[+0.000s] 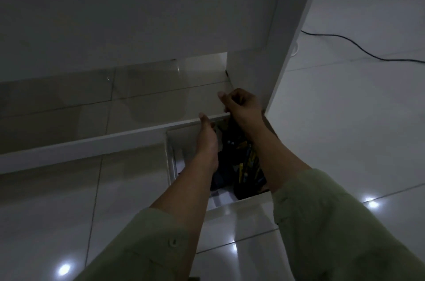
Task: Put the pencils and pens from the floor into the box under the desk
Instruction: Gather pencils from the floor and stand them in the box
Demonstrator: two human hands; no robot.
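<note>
A white open box (169,156) stands on the floor under the desk, partly beneath a white crossbar (96,142). Inside it lie several yellow and dark pencils and pens (249,165). My right hand (243,105) is above the box's far end, fingers curled round a dark bundle of pens (232,130) that reaches down into the box. My left hand (207,140) is over the box's middle, its thumb lying against the crossbar's edge. Its fingers are hidden behind the hand.
The white desk side panel (287,50) stands just right of my right hand, and the desk's back panel (138,16) fills the top. A black cable (358,48) runs across the glossy tiled floor (345,119) at the right.
</note>
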